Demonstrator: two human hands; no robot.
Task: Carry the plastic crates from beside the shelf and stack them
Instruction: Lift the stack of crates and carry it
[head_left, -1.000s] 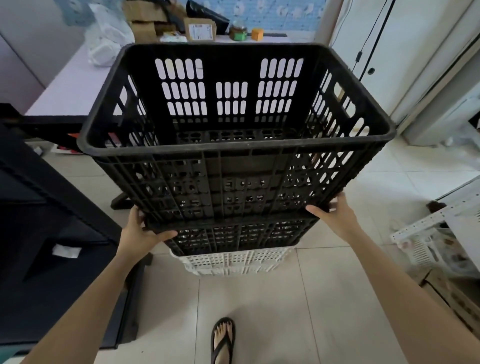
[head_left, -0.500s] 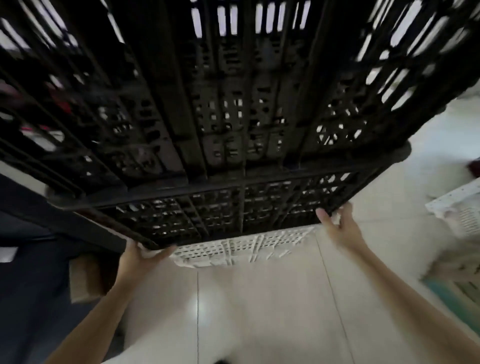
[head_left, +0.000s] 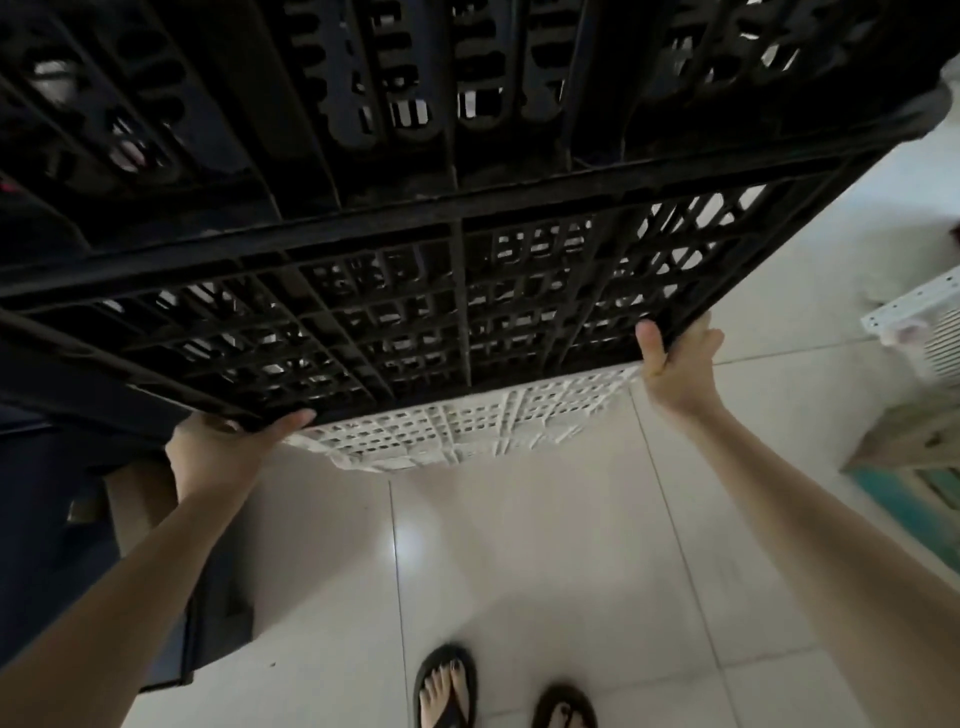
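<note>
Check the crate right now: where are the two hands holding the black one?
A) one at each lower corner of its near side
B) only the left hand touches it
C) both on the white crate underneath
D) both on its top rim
A: the left hand and right hand each grip a lower near corner of the black crate, above the white crate.

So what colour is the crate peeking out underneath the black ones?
White crate, seen in the head view.

Views: a single head-worn wide-angle camera is used; nothing is shared with a second view.
Direction: forward and steeply down, toward the tiled floor (head_left: 519, 545) and the person's feet.
Nearness: the upper frame is filled by the black crate (head_left: 415, 234), seen very close from underneath.
</note>
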